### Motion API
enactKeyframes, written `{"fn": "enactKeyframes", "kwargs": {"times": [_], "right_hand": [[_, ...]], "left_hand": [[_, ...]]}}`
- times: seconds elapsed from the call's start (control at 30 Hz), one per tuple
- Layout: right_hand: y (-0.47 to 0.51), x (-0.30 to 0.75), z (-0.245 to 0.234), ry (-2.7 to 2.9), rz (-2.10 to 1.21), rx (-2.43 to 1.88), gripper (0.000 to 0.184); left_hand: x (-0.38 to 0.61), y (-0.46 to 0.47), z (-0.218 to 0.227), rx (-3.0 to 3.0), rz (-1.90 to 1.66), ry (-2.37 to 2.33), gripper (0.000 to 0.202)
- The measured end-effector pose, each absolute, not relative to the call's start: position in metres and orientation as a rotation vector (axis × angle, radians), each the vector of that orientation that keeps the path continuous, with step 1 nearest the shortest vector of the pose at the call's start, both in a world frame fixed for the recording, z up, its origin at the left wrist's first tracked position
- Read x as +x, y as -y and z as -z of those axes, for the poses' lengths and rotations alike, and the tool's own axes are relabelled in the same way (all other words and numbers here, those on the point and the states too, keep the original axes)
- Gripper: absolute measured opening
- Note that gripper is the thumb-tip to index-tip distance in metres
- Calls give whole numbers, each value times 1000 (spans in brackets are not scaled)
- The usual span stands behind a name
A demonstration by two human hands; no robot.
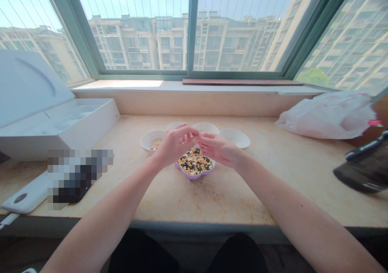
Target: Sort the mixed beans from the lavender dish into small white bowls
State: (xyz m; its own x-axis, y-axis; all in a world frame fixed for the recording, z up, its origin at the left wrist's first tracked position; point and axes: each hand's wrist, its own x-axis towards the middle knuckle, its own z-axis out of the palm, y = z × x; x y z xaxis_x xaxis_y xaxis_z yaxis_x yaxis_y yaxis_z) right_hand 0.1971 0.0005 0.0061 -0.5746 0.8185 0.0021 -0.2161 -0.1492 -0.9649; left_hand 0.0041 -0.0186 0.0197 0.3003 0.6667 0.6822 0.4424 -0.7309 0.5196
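Note:
My left hand (178,142) and my right hand (218,147) meet at the fingertips above a purple scalloped dish (195,176). Both are closed in a pinch, and whatever lies between the fingers is too small to make out. Mixed yellow and black beans (195,163) with some pale pieces fill the dish. To its left, a white bowl (146,143) partly behind my left hand contains pale pieces. Behind my hands stand two more white bowls, one at the back left (174,125) and one at the centre (206,127). Another white bowl (235,137) sits at the right.
An open white box (91,123) stands at the left, with a white device (28,194) on a cable and a blurred-out dark object (80,180) before it. A white plastic bag (327,115) and a dark container (363,168) are at the right. Windows rise behind the counter (188,212).

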Motion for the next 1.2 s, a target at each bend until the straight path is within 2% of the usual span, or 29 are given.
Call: {"fn": "enactKeyframes", "kwargs": {"times": [0.1, 0.2, 0.27, 0.33, 0.57, 0.7, 0.8, 0.97, 1.2], "right_hand": [[-2, 198, -3, 1600, -1620, -831, 39], [-1, 197, 1, 2036, -1120, -1015, 27], [0, 195, 4, 2315, -745, -1045, 16], [3, 193, 6, 2485, -548, -1014, 15], [4, 190, 10, 2615, -499, -955, 27], [1, 190, 12, 2664, -500, -946, 28], [0, 190, 13, 2682, -539, -971, 24], [-3, 190, 16, 2660, -575, -991, 19], [2, 190, 11, 2693, -518, -964, 24]], "left_hand": [[2, 17, -23, 2324, -1359, -1112, 11], [-10, 9, -28, 2358, -1257, -1294, 11], [-23, 2, -32, 2408, -1064, -1470, 12], [-36, -5, -34, 2402, -890, -1699, 15], [-63, -13, -36, 2263, -445, -2163, 20], [-69, -16, -30, 2156, -200, -2266, 15], [-70, -20, -24, 2124, -167, -2293, 13], [-65, -21, -23, 2108, -239, -2344, 21], [-58, -14, -27, 2139, -214, -2293, 24]]}}
